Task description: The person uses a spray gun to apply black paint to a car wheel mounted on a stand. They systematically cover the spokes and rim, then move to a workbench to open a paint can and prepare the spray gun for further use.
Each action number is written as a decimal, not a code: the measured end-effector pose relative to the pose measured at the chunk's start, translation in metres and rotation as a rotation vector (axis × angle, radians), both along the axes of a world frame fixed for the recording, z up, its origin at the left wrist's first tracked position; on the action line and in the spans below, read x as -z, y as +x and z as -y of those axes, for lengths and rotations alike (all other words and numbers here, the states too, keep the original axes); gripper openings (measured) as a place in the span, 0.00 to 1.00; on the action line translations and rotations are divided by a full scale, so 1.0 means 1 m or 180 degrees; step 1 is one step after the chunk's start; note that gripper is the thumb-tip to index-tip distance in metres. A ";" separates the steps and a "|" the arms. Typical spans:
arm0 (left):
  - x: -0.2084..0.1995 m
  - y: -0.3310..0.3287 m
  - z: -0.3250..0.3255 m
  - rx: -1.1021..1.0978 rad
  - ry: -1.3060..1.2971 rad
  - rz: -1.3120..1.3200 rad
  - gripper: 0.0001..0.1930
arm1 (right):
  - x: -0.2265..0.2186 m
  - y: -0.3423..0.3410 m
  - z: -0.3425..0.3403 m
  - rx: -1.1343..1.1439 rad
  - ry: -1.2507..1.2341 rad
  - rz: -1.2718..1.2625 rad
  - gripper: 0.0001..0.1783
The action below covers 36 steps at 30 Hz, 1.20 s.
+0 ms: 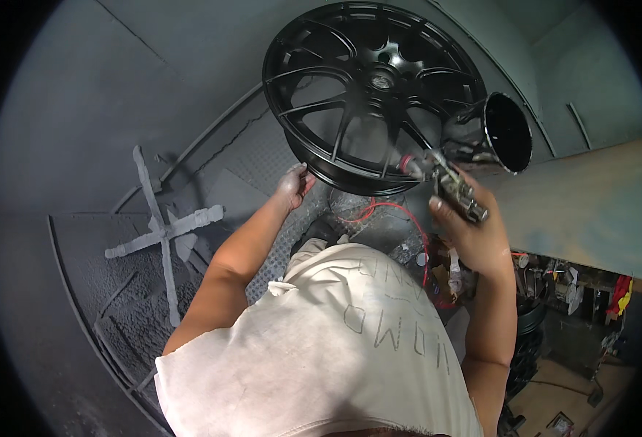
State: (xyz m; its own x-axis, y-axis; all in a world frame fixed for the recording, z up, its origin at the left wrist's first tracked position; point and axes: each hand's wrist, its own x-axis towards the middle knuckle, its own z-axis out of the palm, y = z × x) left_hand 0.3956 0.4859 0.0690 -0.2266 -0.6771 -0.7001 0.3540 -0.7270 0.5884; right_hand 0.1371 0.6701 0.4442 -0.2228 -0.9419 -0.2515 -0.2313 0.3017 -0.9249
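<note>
1. I locate the black multi-spoke wheel (381,79) at the upper middle of my view, tilted. I judge it rigid and fairly heavy; its face may carry a finish that mars easily, so take hold at the barrel's lower edge, clear of the spokes.
2. The spray gun (456,189), with its dark flared cup (509,132), is at the wheel's lower right. I rate it stiff and manageable with 1 hand, held by its grip.
3. My right hand (479,227) is clamped on it, forearm raised.
4. My left hand (295,188) reaches to the wheel's lower left edge, fingers partly curled; I cannot tell whether they grip.
</note>
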 end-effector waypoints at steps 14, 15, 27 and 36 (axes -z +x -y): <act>0.004 -0.037 -0.062 0.1071 0.0255 -0.0088 0.08 | 0.016 -0.005 0.001 -0.0002 0.0029 -0.0055 0.29; 0.004 -0.034 -0.062 0.1217 0.0219 -0.0096 0.09 | 0.018 -0.013 0.001 0.0031 0.0025 -0.0208 0.29; 0.010 0.008 0.008 0.0103 -0.0107 -0.0061 0.09 | 0.010 -0.031 0.020 0.0222 -0.0297 -0.1016 0.27; -0.006 -0.016 -0.027 -0.0001 -0.0107 0.0079 0.07 | -0.006 -0.011 -0.012 -0.0390 0.0296 -0.0320 0.30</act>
State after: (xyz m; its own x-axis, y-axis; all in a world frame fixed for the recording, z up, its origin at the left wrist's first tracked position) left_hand 0.3793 0.5129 0.0753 -0.2093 -0.7004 -0.6824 0.3393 -0.7065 0.6211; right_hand 0.1258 0.6816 0.4499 -0.1364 -0.9372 -0.3210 -0.3615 0.3488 -0.8647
